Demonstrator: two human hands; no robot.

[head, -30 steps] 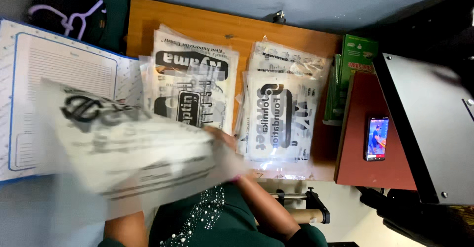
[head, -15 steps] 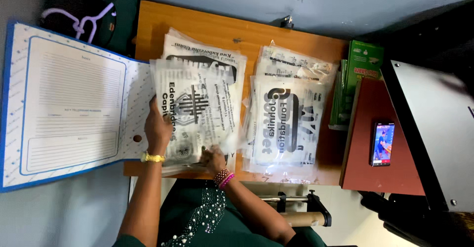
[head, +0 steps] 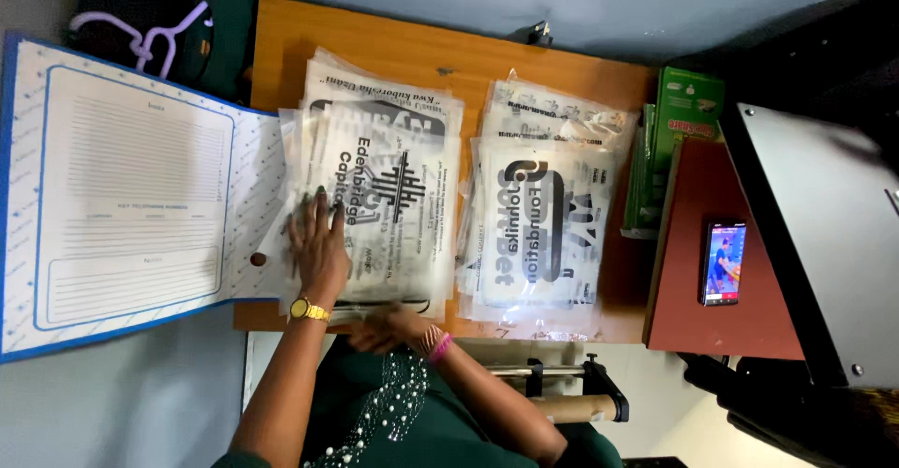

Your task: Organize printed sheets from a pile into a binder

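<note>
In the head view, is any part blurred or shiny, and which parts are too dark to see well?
Head view: mostly sharp; the right hand at the desk edge is slightly blurred, the left hand on the left stack is clear. Soft glare lies on the plastic of the right stack. The top left corner and the right edge are dark. The phone screen glows brightly.

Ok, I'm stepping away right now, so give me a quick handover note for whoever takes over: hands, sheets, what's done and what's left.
Left hand: flat, palm down on the left stack of clear printed film sheets, near its left edge.
Right hand: at that stack's near edge, fingers on the sheets; grip unclear.
Right stack of clear printed film sheets lies beside it on the orange wooden table, untouched.
Open blue-edged cardboard folder lies at the left.
Done: sheets lie in two piles.
Left: left stack's edges look uneven.
</note>
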